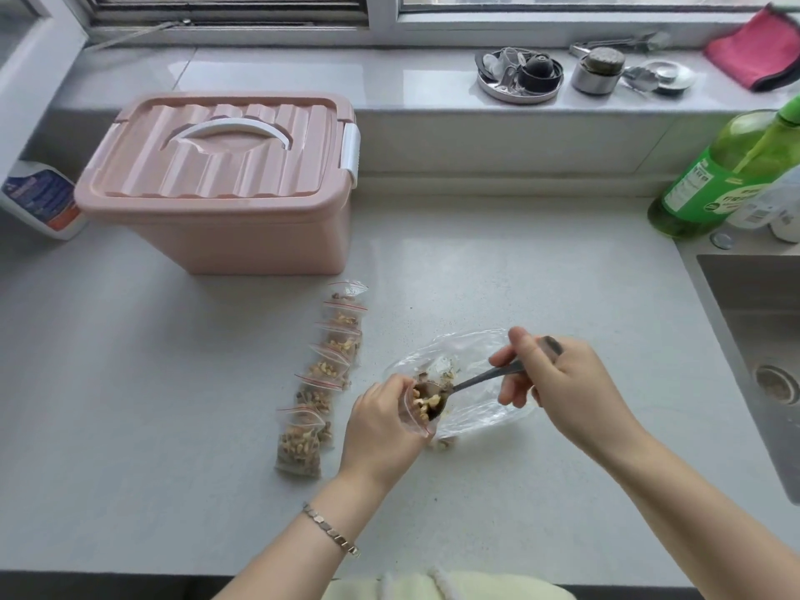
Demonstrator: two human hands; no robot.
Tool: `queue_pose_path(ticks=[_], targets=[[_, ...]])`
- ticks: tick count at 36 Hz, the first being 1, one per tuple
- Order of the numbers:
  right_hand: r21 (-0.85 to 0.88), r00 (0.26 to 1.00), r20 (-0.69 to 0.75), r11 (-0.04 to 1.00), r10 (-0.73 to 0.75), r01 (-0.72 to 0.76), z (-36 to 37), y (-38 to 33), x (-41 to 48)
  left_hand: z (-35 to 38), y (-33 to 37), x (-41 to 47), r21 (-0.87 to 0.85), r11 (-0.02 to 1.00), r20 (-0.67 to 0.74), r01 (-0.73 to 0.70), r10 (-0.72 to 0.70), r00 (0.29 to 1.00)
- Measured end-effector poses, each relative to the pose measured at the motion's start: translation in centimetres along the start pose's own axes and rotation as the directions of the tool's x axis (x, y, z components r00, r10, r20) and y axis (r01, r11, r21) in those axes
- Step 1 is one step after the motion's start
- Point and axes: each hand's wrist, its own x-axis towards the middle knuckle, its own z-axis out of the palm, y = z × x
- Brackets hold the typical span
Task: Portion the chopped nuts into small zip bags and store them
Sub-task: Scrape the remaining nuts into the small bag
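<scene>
My left hand (381, 426) grips a small clear zip bag (416, 420) with its mouth held open. My right hand (562, 383) holds a metal spoon (480, 378) by the handle; its bowl, loaded with chopped nuts (426, 402), sits at the bag's mouth. Under both lies a large clear plastic bag (467, 352) with nut crumbs on the counter. To the left, several small filled zip bags (322, 374) with red seal strips lie in an overlapping row.
A pink lidded storage box (225, 184) with a white handle stands at the back left. A green bottle (714, 175) stands at the right, a steel sink (762, 348) below it. A white bottle (41, 199) sits at the far left. Utensils and a pink cloth (757, 54) lie on the sill.
</scene>
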Motion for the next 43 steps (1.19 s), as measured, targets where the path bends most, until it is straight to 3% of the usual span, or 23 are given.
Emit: queue_pose_path(ticks=[4,8,10,15,19,24,29,32,36,43], targets=[[-0.272,0.979,0.067,0.940,-0.193,0.204,1.4,-0.5,-1.0,0.1,0.2,-0.3,-0.089,0.996,-0.002,0.018,-0.018,1.000],[-0.510,0.853,0.185,0.694,-0.489,0.508,1.8,-0.6,-1.7,0.3,-0.1,-0.6,-0.135,0.989,-0.035,0.054,-0.060,0.998],[-0.511,0.814,0.180,0.655,-0.552,0.556,1.4,-0.7,-2.0,0.3,-0.4,-0.7,-0.154,0.985,-0.033,0.080,-0.086,0.996],[-0.211,0.920,-0.091,0.910,-0.382,0.357,-0.9,0.3,-1.7,0.1,-0.9,-1.1,-0.112,0.987,-0.005,0.113,-0.115,0.993],[-0.082,0.975,-0.188,0.991,-0.121,0.107,-1.5,4.0,-1.3,0.3,-1.0,-1.7,-0.001,0.993,0.107,0.117,-0.116,0.987],[-0.053,0.980,-0.189,0.996,0.056,-0.067,-1.2,8.3,-1.8,0.9,-0.9,-2.1,0.099,0.983,0.217,0.157,-0.176,0.960],[-0.041,0.979,-0.180,0.993,0.098,-0.107,-0.5,9.8,-2.3,1.3,-1.6,-2.3,0.112,0.968,0.311,0.224,-0.249,0.917],[-0.042,0.977,-0.196,0.995,0.086,-0.096,-0.1,10.0,-2.3,1.2,-1.5,-2.3,0.028,0.973,0.402,0.228,-0.220,0.889],[-0.001,0.972,-0.209,0.993,0.112,-0.115,0.2,10.3,-2.0,1.1,-1.6,-2.4,-0.060,0.968,0.388,0.244,-0.203,0.899],[0.132,0.953,-0.122,0.957,0.276,-0.260,1.1,11.0,-1.2,1.2,-2.4,-1.9,-0.168,0.909,0.372,0.382,-0.300,0.878]])
